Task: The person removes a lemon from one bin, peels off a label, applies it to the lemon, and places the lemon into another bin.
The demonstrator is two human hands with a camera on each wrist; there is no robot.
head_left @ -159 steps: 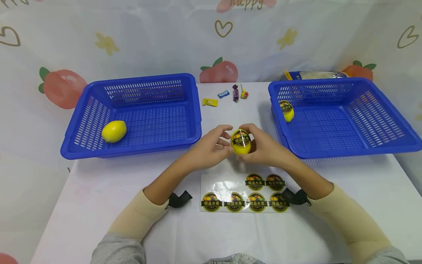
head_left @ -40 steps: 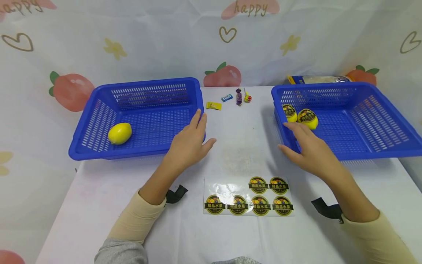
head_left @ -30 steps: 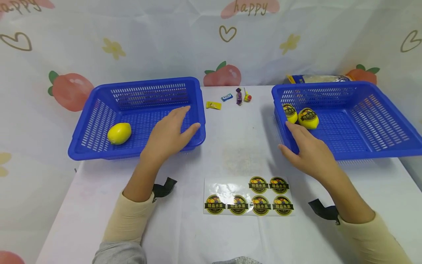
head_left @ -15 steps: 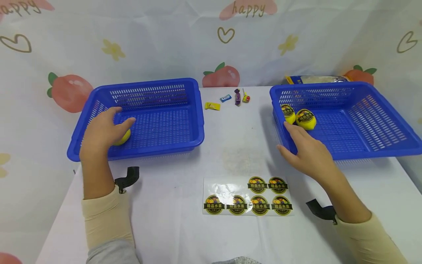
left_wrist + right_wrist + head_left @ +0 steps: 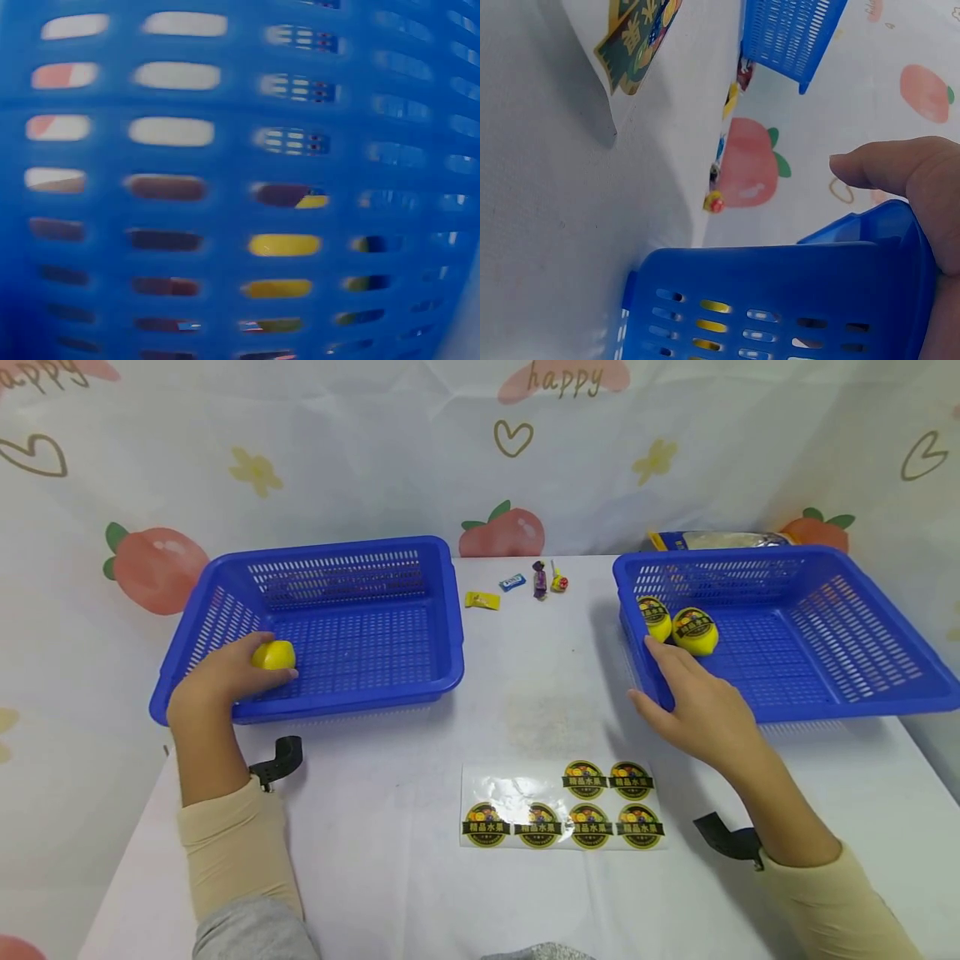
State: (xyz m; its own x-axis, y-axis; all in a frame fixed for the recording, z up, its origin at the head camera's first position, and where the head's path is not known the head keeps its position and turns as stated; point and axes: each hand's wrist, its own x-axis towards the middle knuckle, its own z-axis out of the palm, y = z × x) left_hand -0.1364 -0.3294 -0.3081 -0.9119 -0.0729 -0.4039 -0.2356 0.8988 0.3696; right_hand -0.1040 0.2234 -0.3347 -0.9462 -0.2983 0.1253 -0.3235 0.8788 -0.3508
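The left basket, at centre left of the head view, contains one lemon. The lemon sits at the basket's left end. The left hand reaches over the near rim and grips it, thumb on the near side, fingers on the far side. In the left wrist view, slotted basket wall fills the frame and yellow shows through several slots.

The right basket, at centre right, contains two stickered lemons side by side at its left end. The right hand lies at its near left corner, fingers extended and holding nothing; whether the fingertips touch the lemons cannot be told.

The sticker sheet lies on the table at bottom centre and carries six stickers. Wrapped sweets lie at upper centre, between the baskets.
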